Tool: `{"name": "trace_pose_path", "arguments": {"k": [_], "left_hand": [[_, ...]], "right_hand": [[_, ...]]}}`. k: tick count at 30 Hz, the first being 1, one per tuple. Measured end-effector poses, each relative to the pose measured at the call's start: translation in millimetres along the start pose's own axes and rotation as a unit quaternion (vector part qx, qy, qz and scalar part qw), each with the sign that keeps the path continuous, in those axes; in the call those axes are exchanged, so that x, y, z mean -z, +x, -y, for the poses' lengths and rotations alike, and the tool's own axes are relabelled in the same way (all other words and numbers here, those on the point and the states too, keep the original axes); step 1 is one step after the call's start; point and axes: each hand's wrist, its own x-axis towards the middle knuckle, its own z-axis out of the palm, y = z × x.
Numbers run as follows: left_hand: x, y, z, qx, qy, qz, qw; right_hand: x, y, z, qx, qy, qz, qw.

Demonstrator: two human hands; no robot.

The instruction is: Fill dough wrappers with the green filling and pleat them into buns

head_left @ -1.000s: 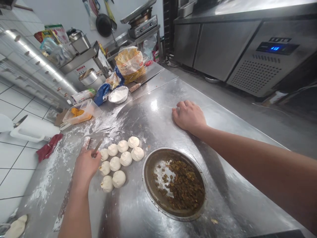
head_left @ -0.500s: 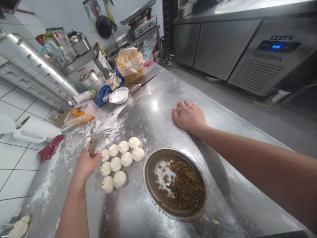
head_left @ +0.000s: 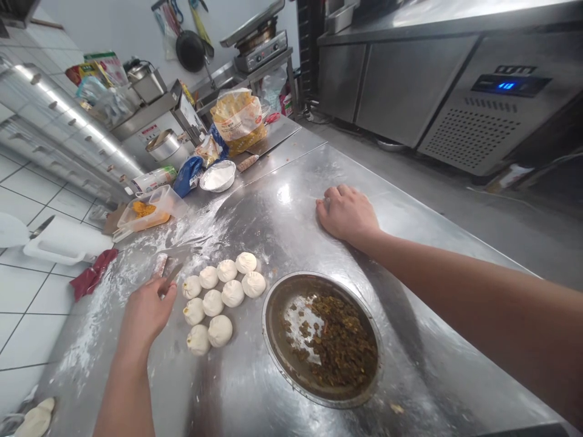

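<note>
Steamed buns (head_left: 212, 302), pale and pleated on top, stand in rows on the steel table. Just left of them is my left hand (head_left: 149, 303), its fingers closed around a dough scraper (head_left: 173, 274) with a flat grey blade and a floury reddish handle. The thumb points toward the buns without touching them. Beyond the buns and to the right, my right hand (head_left: 350, 212) rests on the bare steel with its fingers curled in; nothing shows in it. Near me, a round metal bowl (head_left: 268, 340) holds dark chopped filling (head_left: 348, 343) on its right side.
Flour (head_left: 182, 233) is smeared across the left of the table. At the back stand a tub with orange filling (head_left: 144, 209), a bowl of flour (head_left: 217, 176) and a yellow bag (head_left: 239, 121). A dough piece (head_left: 37, 419) lies at the lower left. A steel fridge (head_left: 410, 91) stands across the floor.
My left hand has drawn back slightly to the left, away from the buns, with the scraper turned in it. The nearest bun sits a touch further left. My right hand stays put.
</note>
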Motion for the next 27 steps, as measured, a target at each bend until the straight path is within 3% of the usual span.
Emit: {"name": "trace_pose_path", "arguments": {"k": [12, 27], "left_hand": [[-14.7, 11, -51, -0.025, -0.079, 0.006, 0.997], [-23.6, 35, -39, 0.031, -0.130, 0.067, 0.989]], "right_hand": [[0, -1, 0, 0.003, -0.003, -0.004, 1.000], [2, -1, -1, 0.006, 0.000, 0.005, 1.000]]}}
